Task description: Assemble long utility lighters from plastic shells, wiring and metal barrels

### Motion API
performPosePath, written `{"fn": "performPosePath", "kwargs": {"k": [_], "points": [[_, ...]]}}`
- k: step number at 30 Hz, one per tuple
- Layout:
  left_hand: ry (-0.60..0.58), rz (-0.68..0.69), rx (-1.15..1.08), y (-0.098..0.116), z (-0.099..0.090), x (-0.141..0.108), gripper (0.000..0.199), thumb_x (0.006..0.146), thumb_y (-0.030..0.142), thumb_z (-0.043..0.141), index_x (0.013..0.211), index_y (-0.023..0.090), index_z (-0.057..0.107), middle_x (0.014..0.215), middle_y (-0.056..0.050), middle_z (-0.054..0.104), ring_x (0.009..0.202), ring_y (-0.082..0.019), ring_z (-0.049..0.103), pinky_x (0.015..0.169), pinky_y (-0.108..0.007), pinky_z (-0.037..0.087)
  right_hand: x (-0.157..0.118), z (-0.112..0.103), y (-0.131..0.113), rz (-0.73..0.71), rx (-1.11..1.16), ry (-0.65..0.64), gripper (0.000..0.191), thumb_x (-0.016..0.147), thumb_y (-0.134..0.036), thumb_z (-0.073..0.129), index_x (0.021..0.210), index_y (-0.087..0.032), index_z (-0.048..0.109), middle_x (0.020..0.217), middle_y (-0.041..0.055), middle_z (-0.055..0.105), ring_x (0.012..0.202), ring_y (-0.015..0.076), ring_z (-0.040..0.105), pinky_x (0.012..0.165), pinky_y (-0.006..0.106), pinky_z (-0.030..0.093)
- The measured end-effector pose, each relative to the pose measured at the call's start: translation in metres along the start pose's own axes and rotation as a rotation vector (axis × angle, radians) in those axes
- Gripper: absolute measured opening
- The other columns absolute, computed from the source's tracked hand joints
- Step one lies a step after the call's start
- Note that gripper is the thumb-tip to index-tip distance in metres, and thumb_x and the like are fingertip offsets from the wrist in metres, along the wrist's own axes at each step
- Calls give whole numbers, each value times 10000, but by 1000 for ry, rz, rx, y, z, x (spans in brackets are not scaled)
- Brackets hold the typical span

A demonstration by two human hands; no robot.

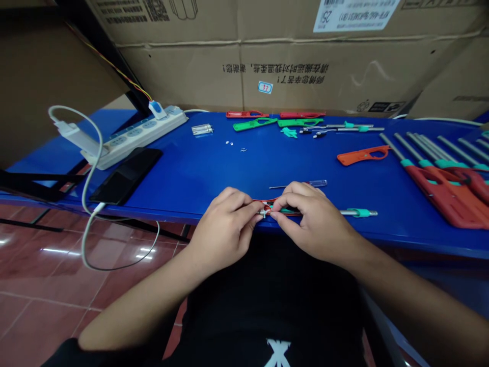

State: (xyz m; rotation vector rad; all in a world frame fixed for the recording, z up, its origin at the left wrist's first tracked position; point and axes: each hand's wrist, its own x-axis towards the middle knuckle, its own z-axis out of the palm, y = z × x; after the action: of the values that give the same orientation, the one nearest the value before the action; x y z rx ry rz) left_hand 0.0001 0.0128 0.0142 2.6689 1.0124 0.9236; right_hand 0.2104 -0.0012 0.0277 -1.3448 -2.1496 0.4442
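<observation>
At the near edge of the table lies a red long-nosed lighter (263,201) with its inside parts showing, mostly covered by my hands. Its metal tube (346,212) sticks out to the right and carries a teal sleeve (364,213). My left hand (233,221) is closed, pinching the lighter's left part around a small metal and white piece. Thumb and forefinger of my right hand (311,216) pinch close by, on the lighter's inner parts; the exact piece is hidden. Just beyond my right hand rests a small screwdriver (317,183) with a clear handle.
Red casing halves (246,114) and green ones (255,124) line the back, near teal bits (289,132) and metal tubes (359,129). An orange casing (361,155) and several lighters (443,188) lie right. Left are a power strip (145,132), phone (128,176) and hanging cable (84,239).
</observation>
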Motion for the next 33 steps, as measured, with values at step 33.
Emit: {"fn": "performPosePath", "kwargs": {"k": [33], "points": [[11,20,7,2,5,-1,235,948,145,582,1148,107,701,979,-101,689,888,-219,577,783,-397,509,-2,-3,1,-51,-17,7,103,903,-192,641,864,-230,729,866,16,678,881,195,560,825,382,406]]}}
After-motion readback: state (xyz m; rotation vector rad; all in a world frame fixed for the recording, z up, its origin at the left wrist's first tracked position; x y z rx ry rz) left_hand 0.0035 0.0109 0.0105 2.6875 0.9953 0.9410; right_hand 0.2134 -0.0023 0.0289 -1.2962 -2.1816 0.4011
